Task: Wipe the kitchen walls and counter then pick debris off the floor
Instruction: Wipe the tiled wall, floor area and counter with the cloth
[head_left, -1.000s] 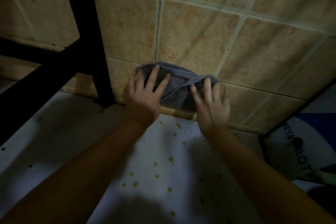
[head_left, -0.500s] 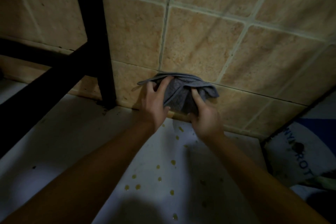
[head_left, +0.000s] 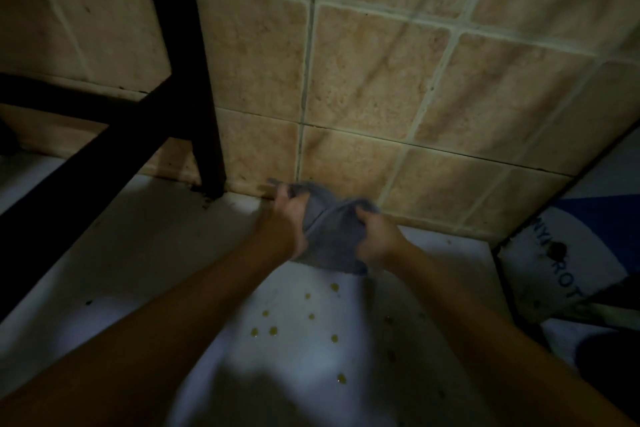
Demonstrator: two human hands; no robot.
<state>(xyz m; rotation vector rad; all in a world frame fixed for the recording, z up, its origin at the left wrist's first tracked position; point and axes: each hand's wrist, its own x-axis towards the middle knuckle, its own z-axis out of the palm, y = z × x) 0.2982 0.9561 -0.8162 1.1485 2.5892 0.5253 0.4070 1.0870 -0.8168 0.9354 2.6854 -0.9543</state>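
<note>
Cloth (head_left: 329, 239) hangs bunched between your two hands, just off the base of the tiled wall (head_left: 381, 87) and above the white table (head_left: 138, 253). Your left hand (head_left: 284, 222) pinches its upper edge with curled fingers, and your right hand (head_left: 377, 239) has its grip closed round the other side (fingertips partly hidden in the folds). To do this step well, refold the grey cloth so a fresh, flat face points outward, then spread your fingers behind it before pressing on again; a wad only smears. The yellowish droplets (head_left: 273, 331) on the table below your wrists look like the next target, so work from the wall seam toward yourself. Mind the black frame leg (head_left: 204, 135) standing at the seam on your left.

A second ago both hands lay flat on the cloth against the wall tile; since then you have gathered it up and drawn it down and away from the wall.
</note>
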